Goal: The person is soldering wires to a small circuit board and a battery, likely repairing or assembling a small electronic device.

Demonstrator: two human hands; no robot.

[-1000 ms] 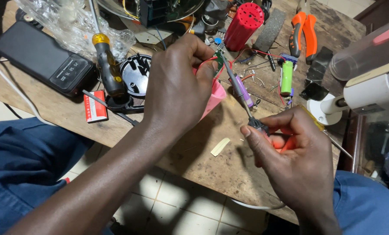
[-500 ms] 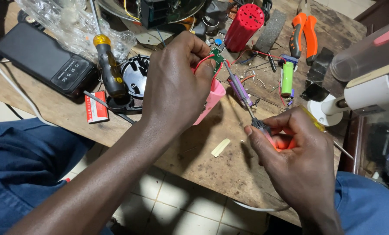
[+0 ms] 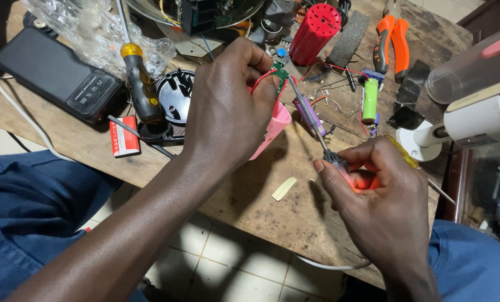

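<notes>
At far left, a black power bank (image 3: 57, 78) flat on the wooden table (image 3: 250, 196), with a white cable (image 3: 20, 117) beside it. Next, a small red box (image 3: 121, 137) and a yellow-handled screwdriver (image 3: 138, 84) lying over a round black part (image 3: 174, 100).

In the middle, left hand (image 3: 227, 106) closed around a pink housing (image 3: 272, 128), fingertips pinching a small green board (image 3: 279, 71) at its top. Board sits just above the pinch, upright, with a red wire (image 3: 261, 78) curving from it. Housing pokes out below the palm, lower edge touching the table.

Just right of the board, tip of a thin tool (image 3: 308, 114) touching it or nearly so; cannot tell which. Shaft slanting down and right to the right hand (image 3: 378, 196), fingers pressed together on the handle, thumb and forefinger near the shaft.

On the table under the hands, a pale strip of tape (image 3: 284, 189). Further back, a red cylinder (image 3: 315, 27), a green cell (image 3: 369, 99) and orange pliers (image 3: 392, 42). At far right, a white device (image 3: 473, 120).
</notes>
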